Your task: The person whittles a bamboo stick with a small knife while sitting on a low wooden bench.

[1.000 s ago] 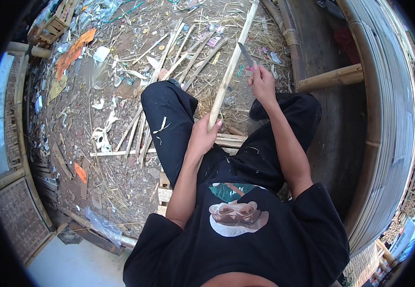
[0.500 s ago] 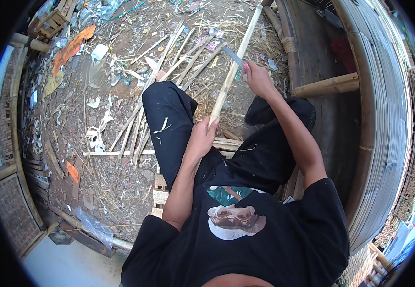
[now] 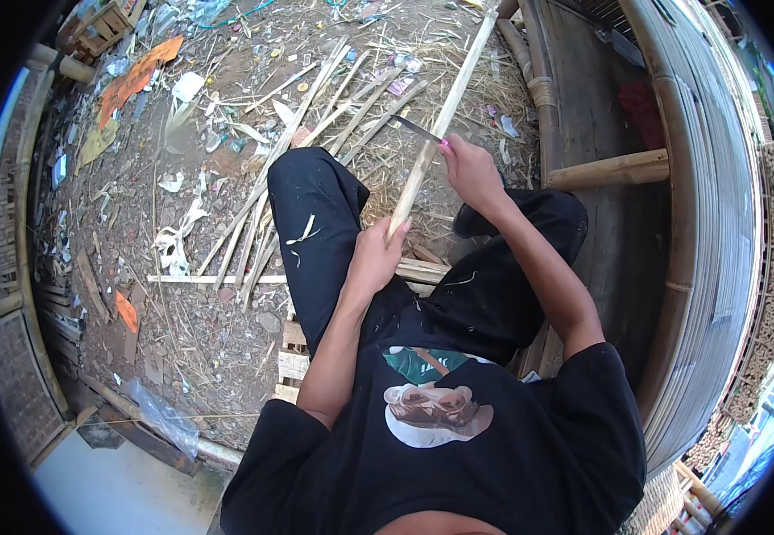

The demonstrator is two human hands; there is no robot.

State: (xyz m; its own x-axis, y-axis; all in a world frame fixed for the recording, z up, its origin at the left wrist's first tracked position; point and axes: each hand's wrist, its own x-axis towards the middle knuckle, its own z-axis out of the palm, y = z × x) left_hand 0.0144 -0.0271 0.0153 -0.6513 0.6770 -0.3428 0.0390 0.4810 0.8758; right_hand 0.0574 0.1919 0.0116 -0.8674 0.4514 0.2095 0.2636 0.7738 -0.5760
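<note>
A long pale bamboo strip slants up and away to the right from between my knees. My left hand is closed round its near end. In my right hand is a knife with a pinkish handle, its fingers wrapped round the grip. The dark knife blade points left and lies across the strip, about midway along it. Whether the edge bites into the bamboo cannot be made out. Pale shavings cling to my black trousers.
Several loose bamboo strips lie in a heap on the littered ground beyond my left knee. A bamboo-framed structure stands close on my right. At the far left are orange scraps and a wooden crate.
My right hand has drawn the knife slightly toward me along the strip, and the blade has turned to point more to the left. My left hand keeps its hold.
</note>
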